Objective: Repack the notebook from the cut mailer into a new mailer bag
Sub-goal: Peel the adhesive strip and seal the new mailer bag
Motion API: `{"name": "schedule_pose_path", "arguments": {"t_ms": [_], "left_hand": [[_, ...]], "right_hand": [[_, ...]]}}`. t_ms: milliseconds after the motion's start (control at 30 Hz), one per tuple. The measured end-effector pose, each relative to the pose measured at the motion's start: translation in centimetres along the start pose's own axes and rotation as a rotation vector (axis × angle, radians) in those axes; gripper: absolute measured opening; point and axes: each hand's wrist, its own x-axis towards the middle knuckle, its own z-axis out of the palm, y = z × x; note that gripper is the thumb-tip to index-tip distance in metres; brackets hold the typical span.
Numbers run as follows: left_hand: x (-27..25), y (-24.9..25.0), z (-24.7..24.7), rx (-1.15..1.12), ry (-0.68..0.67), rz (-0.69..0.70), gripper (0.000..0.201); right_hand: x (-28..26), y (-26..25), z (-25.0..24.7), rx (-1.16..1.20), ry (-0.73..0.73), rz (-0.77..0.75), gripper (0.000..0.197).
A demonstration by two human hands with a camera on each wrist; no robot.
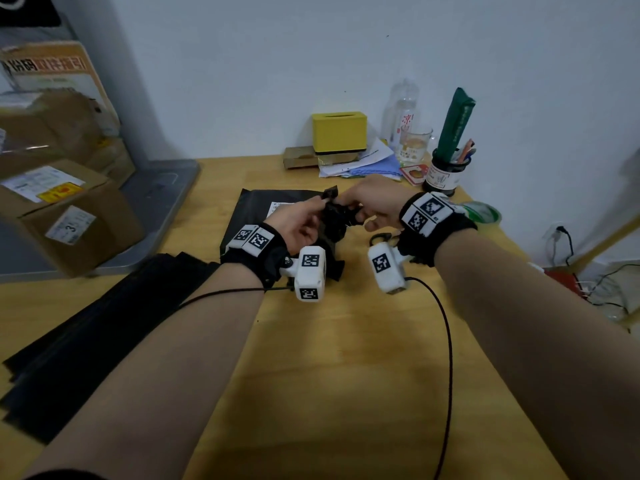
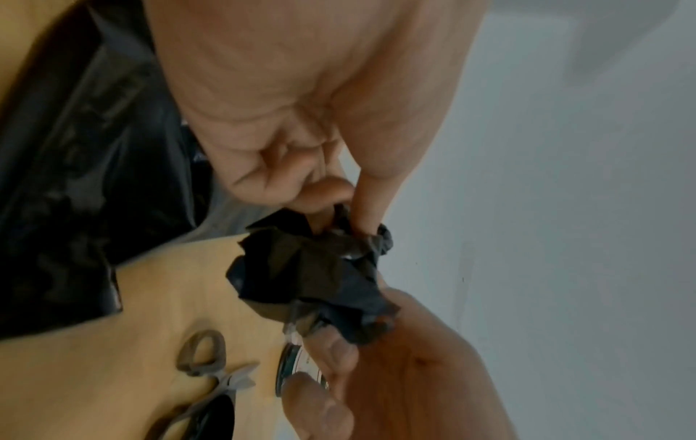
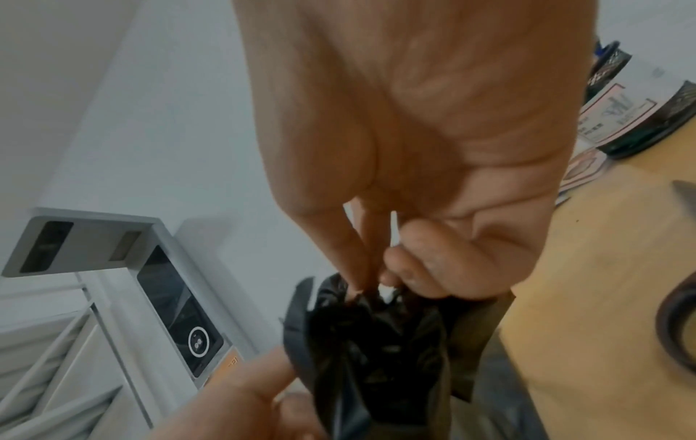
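**Both hands crumple a black plastic scrap above the mailer**

From the head view, my left hand (image 1: 300, 223) and my right hand (image 1: 372, 202) meet above the desk (image 1: 346, 341), and both pinch one crumpled black plastic piece (image 1: 334, 220). I judge it is a scrap of the cut mailer, held up so that I can squeeze it small. Under it lies one flat black mailer (image 1: 256, 216) with a white label; the notebook I cannot see, maybe it is inside. At my left lies one stack of black mailer bags (image 1: 104, 323), close for an easy reach. I count two cardboard boxes, one yellow box (image 1: 339, 132) and one pen cup (image 1: 446, 173) at the wall.

From the left wrist view, my left fingers (image 2: 367, 202) are narrow: the tips nip the top of the scrap, and my right fingers take it from below. One pair of scissors (image 2: 211, 372) lies on the desk, put aside near the hands. One tape roll shows behind my right fingers.

From the right wrist view, my right thumb (image 3: 425, 262) and two fingers close on the scrap, and the left hand holds it lower.
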Motion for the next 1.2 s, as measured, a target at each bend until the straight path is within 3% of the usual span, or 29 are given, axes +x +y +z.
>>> {"name": "schedule_pose_path", "arguments": {"t_ms": [67, 267, 367, 467, 567, 667, 767, 833, 1000, 1200], "left_hand": [[0.2, -0.3, 0.7, -0.008, -0.001, 0.004, 0.016], [1.1, -1.0, 2.4, 0.033, 0.014, 0.006, 0.03], [1.6, -1.6, 2.4, 0.02, 0.059, 0.01, 0.03], [1.6, -2.1, 2.6, 0.006, 0.101, 0.034, 0.028], [1.4, -2.5, 2.9, 0.0, 0.111, 0.053, 0.026], [1.5, -2.6, 2.9, 0.015, 0.093, 0.038, 0.026], [1.4, -2.7, 2.9, 0.027, 0.073, 0.017, 0.024], [1.2, -2.6, 2.9, 0.016, 0.066, 0.013, 0.021], [0.9, -2.1, 2.6, 0.001, 0.074, 0.032, 0.016], [0.6, -1.8, 2.2, 0.002, 0.093, 0.029, 0.015]], "right_hand": [[-0.6, -0.1, -0.7, 0.017, -0.016, 0.013, 0.011], [-2.5, 0.7, -3.2, 0.069, -0.042, 0.022, 0.027], [-2.5, 1.5, -4.6, 0.048, 0.056, 0.027, 0.021], [-2.5, 2.7, -5.9, -0.201, 0.205, 0.107, 0.024], [-3.1, 3.8, -6.5, -0.483, 0.186, 0.196, 0.039], [-3.9, 4.6, -6.0, -0.668, 0.072, 0.254, 0.015], [-3.4, 5.9, -5.5, -0.611, 0.004, 0.278, 0.018], [-3.3, 6.3, -5.3, -0.634, 0.008, 0.268, 0.002], [-4.6, 5.2, -4.7, -0.721, 0.037, 0.299, 0.057], [-4.5, 6.4, -4.9, -0.643, 0.087, 0.268, 0.041]]}}
